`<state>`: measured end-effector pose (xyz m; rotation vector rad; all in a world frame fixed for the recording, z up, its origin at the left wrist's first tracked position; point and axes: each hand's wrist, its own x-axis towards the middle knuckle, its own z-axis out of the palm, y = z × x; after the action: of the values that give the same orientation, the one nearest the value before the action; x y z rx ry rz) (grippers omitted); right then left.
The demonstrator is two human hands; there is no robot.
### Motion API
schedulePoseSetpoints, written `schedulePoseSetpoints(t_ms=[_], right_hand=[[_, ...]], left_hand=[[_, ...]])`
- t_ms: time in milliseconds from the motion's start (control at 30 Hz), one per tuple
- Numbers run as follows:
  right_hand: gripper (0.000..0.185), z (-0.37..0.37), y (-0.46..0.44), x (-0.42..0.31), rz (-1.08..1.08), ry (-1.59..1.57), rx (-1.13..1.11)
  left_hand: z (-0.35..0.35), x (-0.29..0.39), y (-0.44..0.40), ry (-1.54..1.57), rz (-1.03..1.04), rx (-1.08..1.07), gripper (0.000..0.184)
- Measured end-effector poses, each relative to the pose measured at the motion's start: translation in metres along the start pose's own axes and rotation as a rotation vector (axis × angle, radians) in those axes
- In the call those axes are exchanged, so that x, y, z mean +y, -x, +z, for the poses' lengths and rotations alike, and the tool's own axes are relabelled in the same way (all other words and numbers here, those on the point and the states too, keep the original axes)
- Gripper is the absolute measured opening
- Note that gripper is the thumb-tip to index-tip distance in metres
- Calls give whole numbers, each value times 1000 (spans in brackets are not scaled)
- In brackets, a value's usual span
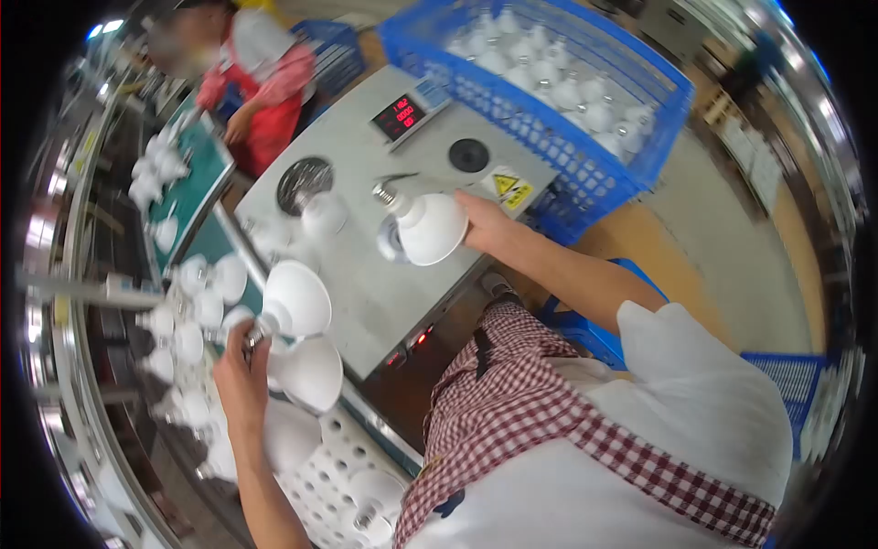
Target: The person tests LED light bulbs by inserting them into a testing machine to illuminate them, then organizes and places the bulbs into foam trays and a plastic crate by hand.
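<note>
My right hand (482, 222) grips a white reflector light bulb (432, 229) by its wide end, over the grey bench top. The bulb's metal screw base points up and to the left. My left hand (241, 377) is closed at the base end of another white light bulb (298, 297), at the left edge of the bench. Just below that one, a second bulb (309, 373) sits close to my fingers; whether I hold it too, I cannot tell. A dark round fixture (305, 186) and a black disc (469, 156) are set on the bench top (366, 316).
A meter with red digits (400, 116) stands at the bench's back. Behind it, a blue crate (549, 137) holds many bulbs. More bulbs (174, 339) crowd the left, by a perforated white tray (320, 476). A co-worker in a red apron (274, 128) is at the far left.
</note>
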<state>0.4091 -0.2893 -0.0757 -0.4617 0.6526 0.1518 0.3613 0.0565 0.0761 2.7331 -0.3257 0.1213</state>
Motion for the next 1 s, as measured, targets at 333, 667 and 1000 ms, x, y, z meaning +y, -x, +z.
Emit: schedulePoseSetpoints(t_ms=[333, 667, 1000], right_hand=[[24, -17, -10, -182, -236, 48, -62], [26, -134, -86, -480, -779, 301, 369], [27, -222, -286, -545, -788, -175, 421]], left_hand=[[52, 105, -90, 97, -42, -129, 28], [122, 243, -228, 330, -67, -254, 29], [174, 298, -308, 549, -200, -381, 33]])
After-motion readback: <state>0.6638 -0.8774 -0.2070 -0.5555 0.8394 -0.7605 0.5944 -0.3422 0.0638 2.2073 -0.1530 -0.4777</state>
